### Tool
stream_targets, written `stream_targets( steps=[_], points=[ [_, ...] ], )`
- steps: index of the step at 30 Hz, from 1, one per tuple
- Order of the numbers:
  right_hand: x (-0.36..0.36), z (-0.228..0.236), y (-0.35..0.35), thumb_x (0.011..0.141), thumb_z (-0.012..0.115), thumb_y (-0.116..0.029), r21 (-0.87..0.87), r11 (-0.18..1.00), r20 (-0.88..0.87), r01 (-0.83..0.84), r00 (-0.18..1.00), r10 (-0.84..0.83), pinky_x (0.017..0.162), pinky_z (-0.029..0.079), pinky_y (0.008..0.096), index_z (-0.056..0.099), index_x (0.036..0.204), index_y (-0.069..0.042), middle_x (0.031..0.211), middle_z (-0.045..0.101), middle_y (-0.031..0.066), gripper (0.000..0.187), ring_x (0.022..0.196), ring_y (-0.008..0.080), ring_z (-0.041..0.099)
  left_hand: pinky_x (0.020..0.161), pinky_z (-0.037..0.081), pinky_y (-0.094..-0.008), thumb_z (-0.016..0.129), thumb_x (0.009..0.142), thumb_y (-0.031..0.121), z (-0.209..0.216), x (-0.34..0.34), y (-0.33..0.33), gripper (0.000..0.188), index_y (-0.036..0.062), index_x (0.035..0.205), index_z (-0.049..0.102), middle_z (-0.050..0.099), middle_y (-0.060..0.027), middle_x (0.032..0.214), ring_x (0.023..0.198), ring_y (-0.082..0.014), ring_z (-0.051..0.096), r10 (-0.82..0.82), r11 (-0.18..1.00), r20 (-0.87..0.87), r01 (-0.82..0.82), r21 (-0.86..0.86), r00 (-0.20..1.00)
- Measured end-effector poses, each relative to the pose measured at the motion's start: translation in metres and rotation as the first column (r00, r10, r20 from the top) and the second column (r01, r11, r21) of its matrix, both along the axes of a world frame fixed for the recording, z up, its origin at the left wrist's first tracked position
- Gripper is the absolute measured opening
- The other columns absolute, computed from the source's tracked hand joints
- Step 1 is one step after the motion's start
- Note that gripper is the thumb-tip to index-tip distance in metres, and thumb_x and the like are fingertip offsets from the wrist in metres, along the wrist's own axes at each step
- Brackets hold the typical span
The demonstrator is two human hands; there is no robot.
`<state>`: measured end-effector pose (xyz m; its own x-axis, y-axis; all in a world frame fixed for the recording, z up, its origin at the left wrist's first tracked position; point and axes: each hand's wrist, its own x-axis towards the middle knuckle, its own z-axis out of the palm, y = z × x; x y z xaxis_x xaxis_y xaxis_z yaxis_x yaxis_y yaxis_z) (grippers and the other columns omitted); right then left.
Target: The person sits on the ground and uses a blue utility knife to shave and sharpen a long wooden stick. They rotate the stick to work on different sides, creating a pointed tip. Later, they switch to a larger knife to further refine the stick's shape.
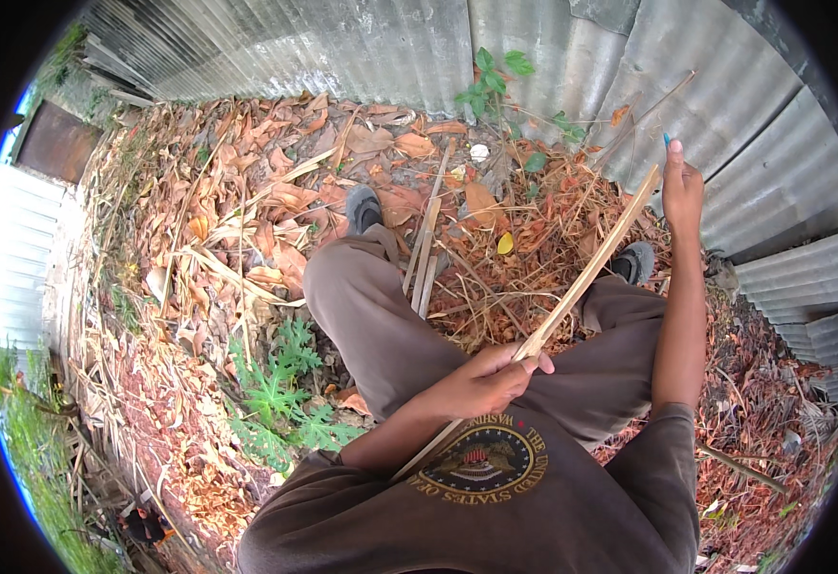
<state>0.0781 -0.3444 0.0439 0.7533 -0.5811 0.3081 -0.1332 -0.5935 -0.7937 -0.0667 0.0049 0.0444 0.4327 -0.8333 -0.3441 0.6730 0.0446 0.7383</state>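
My left hand (496,379) is closed round a long pale strip of split wood or bamboo (589,272). The strip slants from beneath my left forearm, across my lap, up toward the right. Beside its far end, my right hand (682,196) is raised with the arm stretched out, fingers folded round a thin object with a blue tip (667,140). Only that tip shows, so its kind is hidden; it appears apart from the strip. A few similar strips (423,256) lie on the ground by my left leg.
Dry brown leaves (247,206) and stalks cover the ground around my bent legs. Corrugated metal sheets (342,53) fence the far and right sides. A green leafy plant (290,387) grows at my left. A thin stick (739,467) lies at the lower right.
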Motion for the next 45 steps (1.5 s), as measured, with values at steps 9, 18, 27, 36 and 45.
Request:
stream_targets(
  steps=[9, 18, 27, 36, 45],
  points=[
    [0.000, 0.001, 0.015, 0.089, 0.045, -0.067, -0.043, 0.991, 0.015, -0.126, 0.992, 0.127, 0.058, 0.041, 0.0368, 0.057, 0.066, 0.003, 0.051, 0.042, 0.0081, 0.075, 0.057, 0.0181, 0.047, 0.039, 0.026, -0.0195, 0.038, 0.103, 0.022, 0.022, 0.020, 0.031, 0.029, -0.0004, 0.118, 0.050, 0.036, 0.0041, 0.063, 0.040, -0.0027, 0.028, 0.270, 0.963, 0.057, -0.269, -0.010, 0.961],
    [-0.025, 0.014, 0.084, 0.081, 0.056, -0.066, -0.292, 0.819, -0.085, -0.494, 0.867, 0.492, 0.053, 0.045, 0.0433, 0.064, 0.067, -0.004, 0.051, 0.053, 0.0128, 0.065, 0.052, 0.0334, 0.057, 0.036, 0.027, -0.0191, 0.039, 0.101, 0.019, 0.025, 0.063, 0.034, 0.030, -0.0030, 0.119, 0.049, 0.041, 0.0002, 0.064, 0.037, -0.0038, 0.031, 0.357, 0.927, -0.010, -0.356, -0.119, 0.934],
    [-0.031, -0.002, 0.134, 0.072, 0.055, -0.078, -0.461, 0.657, -0.219, -0.596, 0.794, 0.567, 0.049, 0.049, 0.0427, 0.065, 0.060, -0.007, 0.049, 0.057, 0.0121, 0.073, 0.047, 0.0312, 0.061, 0.039, 0.027, -0.0209, 0.042, 0.100, 0.021, 0.020, 0.098, -0.009, 0.023, 0.0043, 0.114, 0.051, 0.041, 0.0011, 0.064, 0.041, -0.0047, 0.030, 0.315, 0.931, 0.159, -0.337, 0.139, 0.936],
    [-0.025, -0.006, 0.122, 0.072, 0.061, -0.072, -0.478, 0.690, -0.229, -0.544, 0.835, 0.500, 0.051, 0.049, 0.0421, 0.065, 0.064, -0.007, 0.051, 0.057, 0.0112, 0.065, 0.051, 0.0310, 0.062, 0.041, 0.028, -0.0226, 0.037, 0.103, 0.033, 0.007, 0.119, -0.021, 0.031, 0.0064, 0.112, 0.052, 0.036, 0.0037, 0.062, 0.044, -0.0052, 0.031, 0.213, 0.949, 0.228, -0.257, 0.184, 0.950],
    [0.005, -0.001, 0.107, 0.077, 0.057, -0.071, -0.463, 0.733, -0.342, -0.498, 0.864, 0.371, 0.049, 0.047, 0.0434, 0.065, 0.062, -0.006, 0.049, 0.055, 0.0138, 0.067, 0.050, 0.0336, 0.061, 0.039, 0.025, -0.0215, 0.034, 0.104, 0.038, -0.001, 0.169, -0.037, 0.038, 0.0053, 0.110, 0.050, 0.035, 0.0036, 0.062, 0.042, -0.0045, 0.026, 0.046, 0.952, 0.303, -0.134, 0.276, 0.952]
  ],
)
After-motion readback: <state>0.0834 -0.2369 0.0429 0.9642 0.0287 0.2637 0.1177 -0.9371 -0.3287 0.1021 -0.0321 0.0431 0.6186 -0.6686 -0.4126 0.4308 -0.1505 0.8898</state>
